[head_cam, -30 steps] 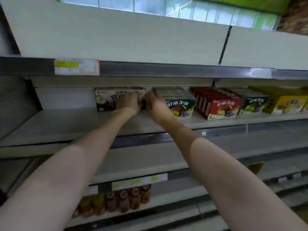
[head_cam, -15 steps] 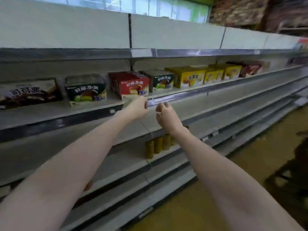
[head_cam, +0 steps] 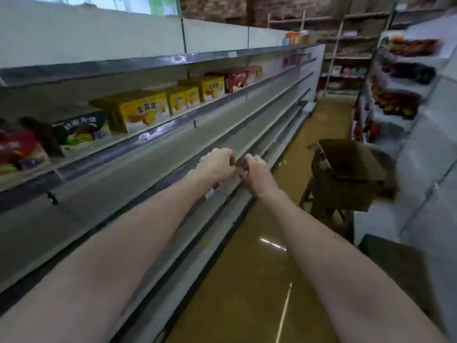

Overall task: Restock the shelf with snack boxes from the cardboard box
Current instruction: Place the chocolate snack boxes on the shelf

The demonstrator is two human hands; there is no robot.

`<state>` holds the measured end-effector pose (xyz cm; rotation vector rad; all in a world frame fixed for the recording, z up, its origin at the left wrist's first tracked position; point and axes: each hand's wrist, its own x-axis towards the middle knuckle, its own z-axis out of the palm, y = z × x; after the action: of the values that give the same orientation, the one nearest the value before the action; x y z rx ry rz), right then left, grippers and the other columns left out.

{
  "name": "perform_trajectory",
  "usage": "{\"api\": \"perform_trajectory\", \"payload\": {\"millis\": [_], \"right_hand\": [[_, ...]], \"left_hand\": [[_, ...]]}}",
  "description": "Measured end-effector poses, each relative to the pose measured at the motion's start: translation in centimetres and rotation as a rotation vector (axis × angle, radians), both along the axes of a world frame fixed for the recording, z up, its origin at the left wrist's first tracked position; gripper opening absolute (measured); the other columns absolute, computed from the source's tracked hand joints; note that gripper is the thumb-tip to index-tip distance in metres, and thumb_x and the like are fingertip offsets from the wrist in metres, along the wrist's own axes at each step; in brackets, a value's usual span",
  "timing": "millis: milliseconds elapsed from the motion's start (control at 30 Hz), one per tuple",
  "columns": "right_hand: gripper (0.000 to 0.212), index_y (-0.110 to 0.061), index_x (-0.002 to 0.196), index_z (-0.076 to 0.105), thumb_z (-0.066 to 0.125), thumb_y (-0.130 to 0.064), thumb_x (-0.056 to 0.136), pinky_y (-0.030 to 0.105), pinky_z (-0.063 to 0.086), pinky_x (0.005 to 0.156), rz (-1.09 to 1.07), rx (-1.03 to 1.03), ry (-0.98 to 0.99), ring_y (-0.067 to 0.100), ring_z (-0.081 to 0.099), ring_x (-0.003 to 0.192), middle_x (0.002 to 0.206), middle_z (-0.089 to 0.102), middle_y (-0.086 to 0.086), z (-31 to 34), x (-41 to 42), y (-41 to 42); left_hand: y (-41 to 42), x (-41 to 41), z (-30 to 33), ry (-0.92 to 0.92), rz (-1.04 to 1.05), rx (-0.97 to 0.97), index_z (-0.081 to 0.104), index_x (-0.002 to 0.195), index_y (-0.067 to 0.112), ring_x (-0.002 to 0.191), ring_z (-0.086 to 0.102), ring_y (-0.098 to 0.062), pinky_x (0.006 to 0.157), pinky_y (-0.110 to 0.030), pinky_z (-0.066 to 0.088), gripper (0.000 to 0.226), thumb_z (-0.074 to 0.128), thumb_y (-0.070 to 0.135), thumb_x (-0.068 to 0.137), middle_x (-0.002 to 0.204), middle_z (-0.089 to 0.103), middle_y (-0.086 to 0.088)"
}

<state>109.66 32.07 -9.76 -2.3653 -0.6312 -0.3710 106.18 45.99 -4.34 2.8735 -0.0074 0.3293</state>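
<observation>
Our long grey metal shelf (head_cam: 153, 154) carries yellow, red and dark cardboard snack boxes (head_cam: 142, 112) along one tier; the open brown cardboard box (head_cam: 346, 167) waits in the aisle. Our left hand (head_cam: 217, 162) and right hand (head_cam: 256, 173), fingers loosely curled, hold nothing.

dim, motion-blurred, wide-angle edge distortion
</observation>
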Motion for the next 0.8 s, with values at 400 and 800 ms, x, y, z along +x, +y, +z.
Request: {"api": "perform_trajectory", "payload": {"millis": [400, 800], "right_hand": [[0.014, -0.016, 0.106, 0.062, 0.06, -0.017, 0.093, 0.041, 0.052, 0.087, -0.229, -0.068, 0.053, 0.025, 0.056, 0.1, 0.104, 0.056, 0.006, -1.1, 20.6, -13.5], [0.012, -0.019, 0.107, 0.061, 0.062, -0.02, 0.095, 0.039, 0.054, 0.092, -0.432, 0.031, 0.201, 0.019, 0.057, 0.103, 0.108, 0.057, 0.003, -6.5, 36.1, -24.6]], "left_hand": [[-12.3, 24.9, -3.6, 0.065, -0.234, -0.037, 0.058, 0.084, 0.024, 0.089, 0.065, -0.025, 0.074, -0.036, 0.054, 0.005, 0.058, 0.027, 0.088, 0.091, 0.066, -0.003], [-22.2, 42.7, -7.2, 0.158, -0.37, -0.047, 0.064, 0.091, 0.021, 0.082, 0.064, -0.015, 0.074, -0.036, 0.058, 0.006, 0.061, 0.026, 0.09, 0.088, 0.065, 0.001]]}}
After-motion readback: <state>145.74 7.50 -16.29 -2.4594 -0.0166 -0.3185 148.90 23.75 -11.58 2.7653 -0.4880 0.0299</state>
